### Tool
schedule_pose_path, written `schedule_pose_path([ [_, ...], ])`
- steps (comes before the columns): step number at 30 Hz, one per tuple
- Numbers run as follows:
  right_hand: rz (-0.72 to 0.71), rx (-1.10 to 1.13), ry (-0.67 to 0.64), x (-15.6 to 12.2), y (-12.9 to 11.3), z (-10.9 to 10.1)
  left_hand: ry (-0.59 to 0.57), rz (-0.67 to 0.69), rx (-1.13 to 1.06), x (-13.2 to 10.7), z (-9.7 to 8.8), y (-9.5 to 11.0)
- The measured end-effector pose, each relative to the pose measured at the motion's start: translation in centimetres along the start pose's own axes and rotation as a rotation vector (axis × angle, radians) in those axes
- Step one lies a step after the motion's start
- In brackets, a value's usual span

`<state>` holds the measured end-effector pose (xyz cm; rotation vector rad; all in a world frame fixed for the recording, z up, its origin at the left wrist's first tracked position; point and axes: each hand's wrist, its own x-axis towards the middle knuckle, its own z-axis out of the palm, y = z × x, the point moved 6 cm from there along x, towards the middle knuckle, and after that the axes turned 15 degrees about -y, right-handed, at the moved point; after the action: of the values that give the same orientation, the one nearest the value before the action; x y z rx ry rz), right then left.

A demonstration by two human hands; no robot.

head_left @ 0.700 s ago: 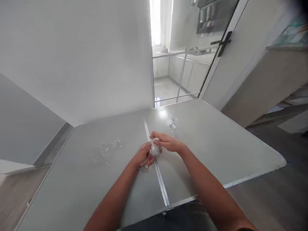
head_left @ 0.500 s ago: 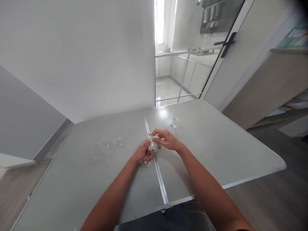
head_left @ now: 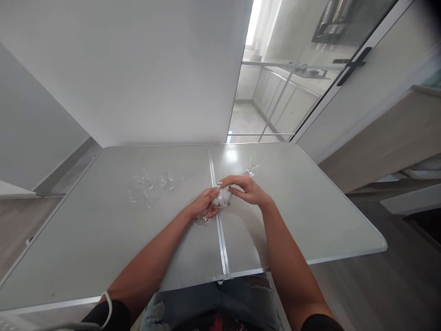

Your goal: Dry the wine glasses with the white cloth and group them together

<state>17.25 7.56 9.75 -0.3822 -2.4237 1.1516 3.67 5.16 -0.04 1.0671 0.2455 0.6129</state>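
Note:
Over the seam of the table, my left hand (head_left: 206,202) is closed around a clear stemmed wine glass (head_left: 201,221), which tilts with its foot towards me at lower left. White cloth (head_left: 223,196) fills the bowl of this glass. My right hand (head_left: 246,189) bends over the rim from the right, its fingers and thumb pressed on the cloth. Fingers partly cover the bowl and stem. Just beyond my right hand stands another clear wine glass (head_left: 250,172).
Several clear glasses (head_left: 167,181) are grouped on the left half of the grey table (head_left: 292,220); their outlines are faint. A metal seam (head_left: 220,243) divides the tabletop. Behind it rise a white wall (head_left: 155,82) and a glass door with a black handle (head_left: 354,66).
The head view has tilted and shifted a little. My right hand has changed its finger position on the cloth, with the knuckles raised more. My left hand still grips the glass.

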Motion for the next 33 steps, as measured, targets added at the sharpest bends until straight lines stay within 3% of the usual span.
schedule_pose_path([
  [4, -0.021, -0.083, -0.001, -0.6, -0.3, -0.8, 0.014, 0.010, -0.009, -0.1, -0.1, 0.2],
  [7, 0.021, -0.027, 0.010, -1.0, 0.3, -1.1, 0.011, -0.011, -0.004, -0.1, 0.2, 0.2],
  [12, 0.146, 0.052, -0.126, -1.2, 1.0, -0.2, -0.055, -0.074, 0.027, -0.2, 1.1, -0.1],
  [18, 0.142, 0.126, -0.293, -0.7, -0.5, 1.0, 0.022, -0.027, 0.012, -0.4, 0.3, 0.1],
  [26, 0.236, 0.126, -0.315, -0.4, 0.5, 1.9, 0.035, -0.044, 0.028, 0.2, 0.7, -0.1],
  [33, 0.155, 0.077, -0.215, -0.3, -0.4, 1.0, -0.031, -0.081, 0.004, -0.2, 1.1, -0.3],
])
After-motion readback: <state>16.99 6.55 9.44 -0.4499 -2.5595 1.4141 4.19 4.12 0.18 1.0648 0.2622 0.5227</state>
